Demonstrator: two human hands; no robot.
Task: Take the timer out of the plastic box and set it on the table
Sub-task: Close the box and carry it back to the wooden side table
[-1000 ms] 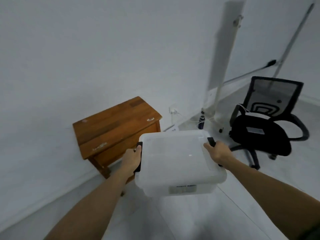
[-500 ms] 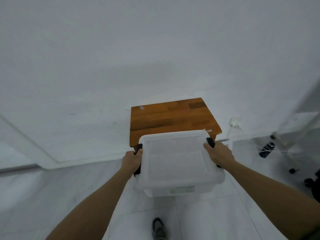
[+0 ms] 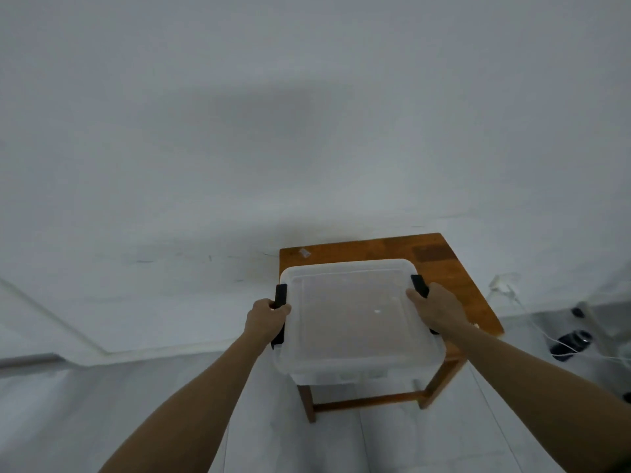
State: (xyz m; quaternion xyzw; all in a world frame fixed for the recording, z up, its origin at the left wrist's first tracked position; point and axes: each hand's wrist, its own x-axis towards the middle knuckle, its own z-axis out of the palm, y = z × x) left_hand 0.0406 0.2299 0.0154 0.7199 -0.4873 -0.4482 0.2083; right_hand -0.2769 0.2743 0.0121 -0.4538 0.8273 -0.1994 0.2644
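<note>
Both hands hold lidded plastic box over wooden table.
Left hand [image 3: 267, 317] fingers wrap the left black latch [image 3: 280, 295]; right hand [image 3: 437, 308] clamps the right side at its latch. Plastic box [image 3: 355, 322] translucent white, lid on, contents unclear, timer not made out. Box overhangs table's [image 3: 444, 264] near edge; bare tabletop shows behind and right; wall close behind, floor open left.

One box [image 3: 355, 322], lidded. Two black latches on it, one per side: left latch [image 3: 280, 295], right latch [image 3: 419, 285]. Two hands grip it: left hand [image 3: 267, 319], right hand [image 3: 438, 310]. One wooden desk [image 3: 440, 264]. One scrap of tape [image 3: 304, 253] on the desk.
</note>
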